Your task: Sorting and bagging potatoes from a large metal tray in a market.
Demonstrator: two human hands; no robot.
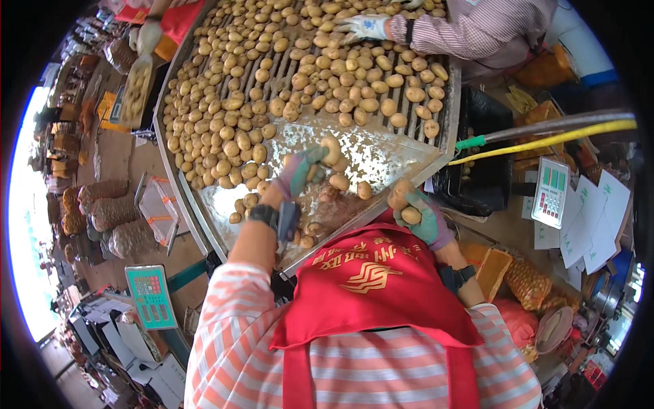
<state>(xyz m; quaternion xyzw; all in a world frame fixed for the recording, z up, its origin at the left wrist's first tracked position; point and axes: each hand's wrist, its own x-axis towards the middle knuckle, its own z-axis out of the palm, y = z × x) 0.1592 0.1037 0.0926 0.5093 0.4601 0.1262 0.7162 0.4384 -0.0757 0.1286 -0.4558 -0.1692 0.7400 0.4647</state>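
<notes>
My left hand, in a green and purple glove, is over the metal chute of the sorting table, its fingers closed on a potato. My right hand, gloved alike, is at the table's near right edge, in front of my red apron. It is closed around two potatoes, one above the other. Between the hands, a few loose potatoes lie on the wet, dirty metal. Many more potatoes cover the slatted table beyond and to the left.
Across the table a gloved hand of another person reaches over the potatoes. A black-lined bin stands right, below a grey hose and a yellow one. Weighing-scale displays stand left and right. Filled net sacks lie left.
</notes>
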